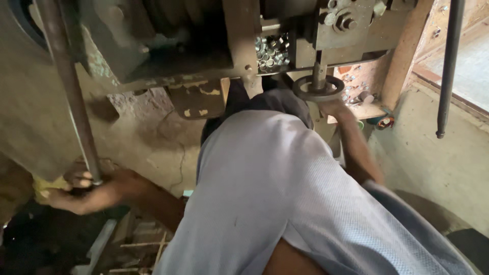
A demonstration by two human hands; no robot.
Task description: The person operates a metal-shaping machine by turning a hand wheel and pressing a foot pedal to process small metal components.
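Head view: a worn concrete wall [153, 137] backs a heavy grey press machine [204, 40] holding a cluster of small metal rings [271, 51]. The left hand [89, 191], low at left, has its fingers wrapped around the lower end of a long metal lever [69, 86]. The right hand [333, 107] rests just below the round die ring [318, 87]; its fingers cannot be told.

Dull, rust-brown metal rod [69, 91] – matt, slightly pitted, worn metal press frame [239, 46] with flaking paint, small bright metal rings [271, 52] – glossy, dark metal handwheel [318, 87], fine-woven grey cloth shirt [285, 188], rough plastered wall [438, 158], bare wood post [405, 56].
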